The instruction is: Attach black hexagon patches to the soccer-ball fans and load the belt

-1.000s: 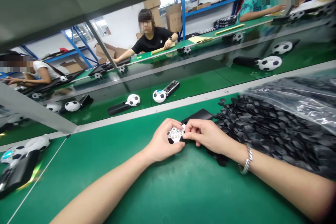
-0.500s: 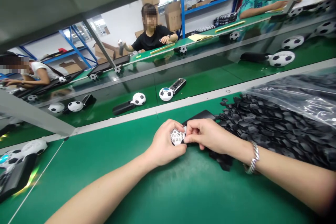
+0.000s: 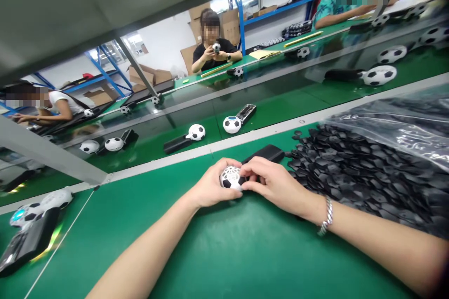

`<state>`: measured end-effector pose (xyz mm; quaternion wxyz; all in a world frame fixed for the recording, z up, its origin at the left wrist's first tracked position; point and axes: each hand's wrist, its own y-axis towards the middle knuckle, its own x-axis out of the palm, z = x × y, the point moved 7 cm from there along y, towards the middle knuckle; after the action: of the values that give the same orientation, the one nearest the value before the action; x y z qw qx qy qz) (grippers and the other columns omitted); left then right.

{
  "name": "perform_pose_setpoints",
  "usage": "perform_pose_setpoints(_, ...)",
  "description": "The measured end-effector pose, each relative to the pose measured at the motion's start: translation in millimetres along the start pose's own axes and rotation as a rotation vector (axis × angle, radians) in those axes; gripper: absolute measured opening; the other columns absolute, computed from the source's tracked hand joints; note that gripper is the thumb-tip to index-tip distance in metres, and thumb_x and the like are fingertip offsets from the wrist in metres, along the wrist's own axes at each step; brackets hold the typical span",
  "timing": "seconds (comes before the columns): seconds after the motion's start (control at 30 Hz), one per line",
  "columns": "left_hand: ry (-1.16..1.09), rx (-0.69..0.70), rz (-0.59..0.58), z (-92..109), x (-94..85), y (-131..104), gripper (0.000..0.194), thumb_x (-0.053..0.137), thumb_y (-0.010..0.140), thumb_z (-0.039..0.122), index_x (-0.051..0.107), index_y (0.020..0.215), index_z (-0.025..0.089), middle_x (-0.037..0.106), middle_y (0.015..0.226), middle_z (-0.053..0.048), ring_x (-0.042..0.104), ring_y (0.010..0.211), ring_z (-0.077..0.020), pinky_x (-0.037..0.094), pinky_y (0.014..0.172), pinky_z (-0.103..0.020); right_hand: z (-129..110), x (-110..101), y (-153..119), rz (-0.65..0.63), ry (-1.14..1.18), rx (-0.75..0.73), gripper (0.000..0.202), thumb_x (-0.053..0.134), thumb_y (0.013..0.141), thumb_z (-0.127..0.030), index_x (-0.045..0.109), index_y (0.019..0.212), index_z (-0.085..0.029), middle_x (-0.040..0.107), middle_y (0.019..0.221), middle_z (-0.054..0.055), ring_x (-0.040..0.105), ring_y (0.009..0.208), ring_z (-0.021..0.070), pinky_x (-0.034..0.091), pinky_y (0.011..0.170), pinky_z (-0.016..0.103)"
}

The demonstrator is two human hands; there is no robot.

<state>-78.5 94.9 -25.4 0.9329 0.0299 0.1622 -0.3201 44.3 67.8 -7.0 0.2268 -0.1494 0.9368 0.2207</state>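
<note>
A small soccer-ball-shaped head (image 3: pixel 232 178), white with black patches and an open white lattice on top, sits between my hands. My left hand (image 3: pixel 213 183) is wrapped round its left side, thumb below and fingers above. The thumb and fingertips of my right hand (image 3: pixel 268 178) close on its right edge; whether a small patch is between them I cannot tell. Behind my right hand a black handle (image 3: pixel 268 153) points away to the upper right; its joint with the head is hidden. A pile of small black patches (image 3: pixel 351 177) lies right of my right hand.
A clear plastic bag (image 3: pixel 396 126) covers part of the pile. Beyond a metal rail (image 3: pixel 168 155), ball-headed pieces with black handles (image 3: pixel 233 124) lie on a green conveyor. More pieces (image 3: pixel 42 224) are at left, near a slanting post (image 3: pixel 52 149). Several co-workers sit across the line.
The ball head has turned, showing a black patch at its lower front, and sits slightly left. My right fingers have shifted along its edge. A co-worker opposite now holds a ball piece in both hands.
</note>
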Motion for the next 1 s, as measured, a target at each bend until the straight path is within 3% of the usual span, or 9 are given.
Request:
perform_pose_setpoints(0.2,0.062,0.069,0.016,4,0.9,-1,0.052,0.070,0.059,0.009,0.050,0.105,0.021,0.052,0.109,-0.003,0.052,0.088,-0.0155,0.042,0.075,-0.026,1,5,4,-0.023,-0.013,0.095,0.014,0.061,0.075,-0.007,0.054,0.078,-0.019,0.050,0.080,-0.002,0.053,0.066,0.0106,0.043,0.063,0.024)
perform_pose_setpoints(0.33,0.110,0.103,0.026,8,1.6,-2,0.053,0.066,0.057,0.004,0.051,0.105,0.022,0.050,0.113,-0.004,0.051,0.101,-0.0207,0.041,0.085,-0.030,-6,9,3,-0.067,-0.096,0.078,0.021,0.061,0.073,-0.006,0.047,0.066,-0.019,0.049,0.071,-0.003,0.050,0.063,0.0112,0.040,0.057,0.022)
perform_pose_setpoints(0.43,0.115,0.106,0.036,7,1.2,-2,0.052,0.068,0.058,0.006,0.051,0.104,0.022,0.050,0.113,-0.004,0.051,0.102,-0.0214,0.040,0.089,-0.033,-12,3,-1,-0.031,-0.141,-0.037,0.019,0.056,0.078,-0.005,0.048,0.069,-0.020,0.054,0.073,-0.002,0.052,0.067,0.0123,0.042,0.060,0.023)
perform_pose_setpoints(0.6,0.114,0.149,0.055,6,0.7,-3,0.052,0.071,0.058,0.008,0.051,0.104,0.023,0.050,0.115,-0.004,0.050,0.106,-0.0216,0.037,0.094,-0.034,-37,-16,-22,0.095,-0.410,-0.537,0.017,0.048,0.084,-0.005,0.054,0.088,-0.020,0.064,0.083,0.004,0.055,0.076,0.0169,0.042,0.066,0.033)
perform_pose_setpoints(0.67,0.113,0.153,0.058,6,0.7,-3,0.052,0.071,0.058,0.009,0.052,0.104,0.023,0.050,0.115,-0.004,0.050,0.106,-0.0218,0.036,0.095,-0.035,-45,-20,-30,0.122,-0.539,-0.667,0.018,0.049,0.084,-0.005,0.056,0.091,-0.020,0.067,0.084,0.005,0.055,0.075,0.0186,0.040,0.065,0.035)
perform_pose_setpoints(0.83,0.101,0.155,0.058,6,0.1,-3,0.052,0.072,0.057,0.010,0.053,0.103,0.022,0.050,0.117,-0.005,0.050,0.107,-0.0221,0.036,0.095,-0.035,-56,-23,-36,0.152,-0.663,-0.754,0.018,0.047,0.086,-0.006,0.058,0.087,-0.020,0.069,0.080,0.005,0.056,0.071,0.0185,0.040,0.062,0.036)
perform_pose_setpoints(1.0,0.105,0.165,0.050,6,0.0,-3,0.052,0.072,0.058,0.010,0.052,0.104,0.022,0.050,0.117,-0.005,0.050,0.108,-0.0227,0.036,0.095,-0.036,-52,-20,-32,0.119,-0.543,-0.713,0.016,0.053,0.082,-0.004,0.057,0.088,-0.018,0.069,0.090,0.007,0.058,0.078,0.0190,0.042,0.065,0.035)
